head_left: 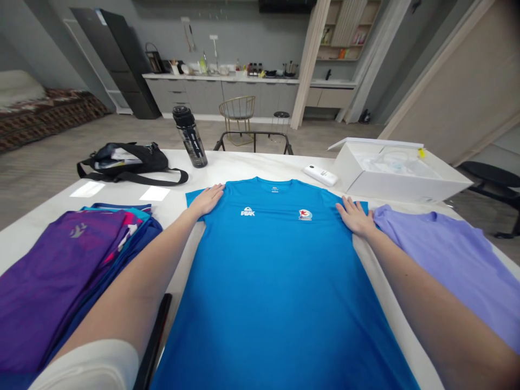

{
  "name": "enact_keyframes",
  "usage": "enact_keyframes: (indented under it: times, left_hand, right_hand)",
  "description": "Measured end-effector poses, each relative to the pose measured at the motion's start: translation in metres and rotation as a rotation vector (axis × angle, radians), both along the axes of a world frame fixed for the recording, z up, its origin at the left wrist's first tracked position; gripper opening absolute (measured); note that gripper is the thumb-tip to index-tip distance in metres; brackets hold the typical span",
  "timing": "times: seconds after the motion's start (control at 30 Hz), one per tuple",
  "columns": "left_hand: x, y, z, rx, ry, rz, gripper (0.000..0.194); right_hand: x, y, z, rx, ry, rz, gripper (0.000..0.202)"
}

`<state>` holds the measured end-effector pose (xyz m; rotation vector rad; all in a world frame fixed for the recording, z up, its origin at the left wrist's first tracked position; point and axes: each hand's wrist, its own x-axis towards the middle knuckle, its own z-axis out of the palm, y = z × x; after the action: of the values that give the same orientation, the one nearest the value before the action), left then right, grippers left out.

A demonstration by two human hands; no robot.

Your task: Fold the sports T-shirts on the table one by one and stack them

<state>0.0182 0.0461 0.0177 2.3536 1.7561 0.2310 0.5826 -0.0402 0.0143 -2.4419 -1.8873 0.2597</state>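
Observation:
A blue T-shirt [276, 276] lies spread flat, front up, on the white table [227, 162], its collar at the far end. White PEAK lettering and a round badge show on its chest. My left hand [208, 199] rests flat on the left sleeve, fingers stretched out. On the right sleeve lies my right hand [355, 215], palm down with the fingers apart. The shirt's lower hem runs out of view at the bottom.
To the left is a stack of folded shirts [60, 260], purple on top; a lilac shirt [450, 254] lies right. Behind are a black bag [125, 162], a bottle [190, 138], a white device [320, 175] and an open white box [398, 179]. A dark long object [156, 341] lies near my left forearm.

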Motion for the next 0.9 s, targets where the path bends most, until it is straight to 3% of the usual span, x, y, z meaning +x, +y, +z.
enact_keyframes:
  times: [0.13,0.23,0.37,0.47,0.57,0.73,0.9]
  left_hand:
    - [-0.003,-0.017,0.013,0.191,-0.099,0.141,0.061]
    - [0.003,-0.038,0.022,0.285,-0.102,0.113,0.054]
    - [0.022,-0.057,0.022,0.183,-0.068,0.127,0.055]
    - [0.032,-0.059,0.013,0.008,0.007,0.224,0.063]
    - [0.026,-0.052,0.005,-0.075,0.050,0.272,0.070]
    - [0.004,-0.041,-0.001,-0.082,0.065,0.317,0.074]
    - [0.002,-0.038,-0.003,-0.086,0.080,0.404,0.079]
  right_hand:
    - [0.002,-0.004,0.001,0.073,-0.057,0.064,0.069]
    - [-0.009,-0.013,0.009,0.260,-0.137,0.095,0.067]
    - [-0.057,-0.022,0.021,0.418,-0.148,0.195,0.067]
    - [-0.104,-0.022,0.021,0.330,-0.050,0.245,0.070]
    - [-0.134,-0.018,0.015,0.133,0.026,0.107,0.071]
    - [-0.136,-0.014,0.006,0.068,0.001,0.089,0.075]
    - [-0.132,-0.015,0.004,0.074,-0.024,0.098,0.077]
